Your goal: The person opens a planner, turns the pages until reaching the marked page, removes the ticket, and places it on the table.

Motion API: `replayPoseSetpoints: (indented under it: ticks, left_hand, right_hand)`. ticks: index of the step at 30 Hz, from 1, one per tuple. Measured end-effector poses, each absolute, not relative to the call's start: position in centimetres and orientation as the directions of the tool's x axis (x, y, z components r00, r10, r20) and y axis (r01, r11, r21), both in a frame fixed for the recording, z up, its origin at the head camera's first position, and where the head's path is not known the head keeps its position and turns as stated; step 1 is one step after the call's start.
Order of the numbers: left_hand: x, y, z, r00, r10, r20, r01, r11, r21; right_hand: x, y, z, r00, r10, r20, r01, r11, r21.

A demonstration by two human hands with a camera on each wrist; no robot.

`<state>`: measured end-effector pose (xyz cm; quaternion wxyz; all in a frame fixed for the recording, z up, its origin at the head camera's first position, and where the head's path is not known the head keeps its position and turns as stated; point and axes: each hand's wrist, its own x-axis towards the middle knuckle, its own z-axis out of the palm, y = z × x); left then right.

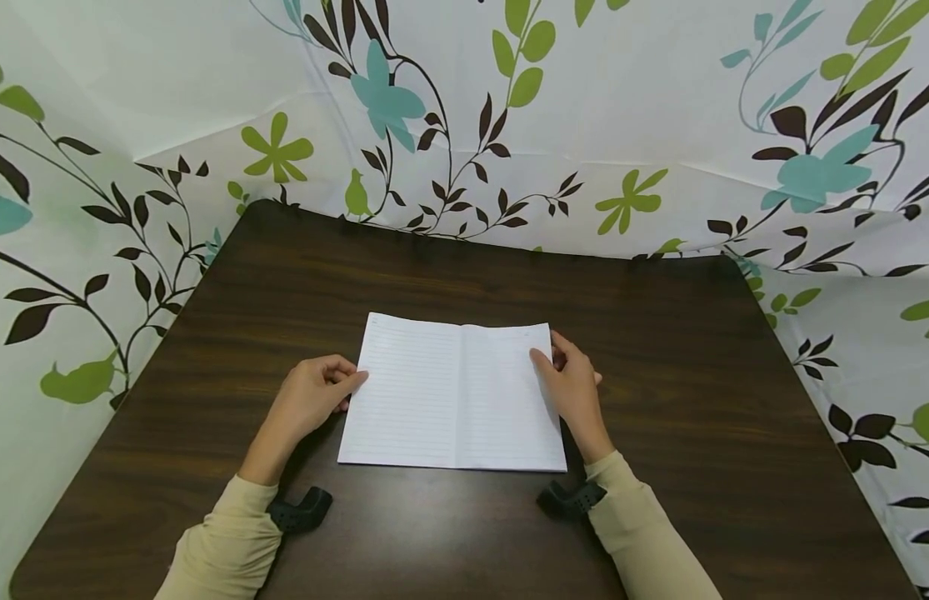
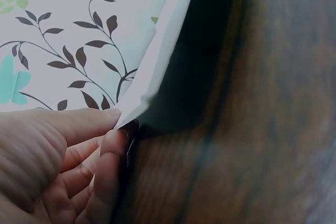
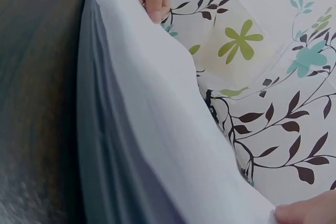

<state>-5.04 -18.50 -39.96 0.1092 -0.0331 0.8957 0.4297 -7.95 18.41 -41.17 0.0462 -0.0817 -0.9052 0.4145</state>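
An open notebook [image 1: 407,392] with white ruled pages lies in the middle of the head view, its centre fold running toward the person. At its left edge my left hand [image 1: 312,392] pinches the pages between thumb and fingers; the left wrist view shows that hand [image 2: 68,156] gripping the edge of the notebook [image 2: 157,72] from close up. On the other side my right hand [image 1: 572,383] holds the right edge, thumb on the page and fingers behind it. In the right wrist view the notebook's layered sheets [image 3: 152,114] show edge-on, with my right thumb [image 3: 307,211] at the lower corner.
A dark wood-grain table [image 1: 449,533] lies under the notebook. White cloth [image 1: 554,125] printed with leaves, flowers and birds hangs behind it and at both sides. Black bands with small housings [image 1: 302,510] sit on both wrists, over pale yellow sleeves [image 1: 227,542].
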Motion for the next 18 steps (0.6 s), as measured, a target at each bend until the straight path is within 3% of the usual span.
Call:
replayPoseSetpoints:
  ticks: [4, 9, 18]
  left_hand:
    - [-5.0, -18.5, -40.0, -0.974, 0.033, -0.226, -0.156, 0.626, 0.764]
    - [-5.0, -18.7, -39.8, -0.975, 0.032, -0.221, -0.153, 0.628, 0.763]
    - [-4.9, -18.5, -39.6, -0.975, 0.037, -0.219, -0.147, 0.63, 0.762]
  right_hand:
    - [-7.9, 18.3, -41.1, -0.98, 0.186, 0.065, 0.07, 0.637, -0.768]
    - [-7.5, 17.8, -40.8, -0.975, 0.114, 0.192, -0.07, 0.661, -0.747]
    - [-5.0, 17.0, -38.9, -0.964, -0.148, 0.22, -0.243, 0.821, -0.517]
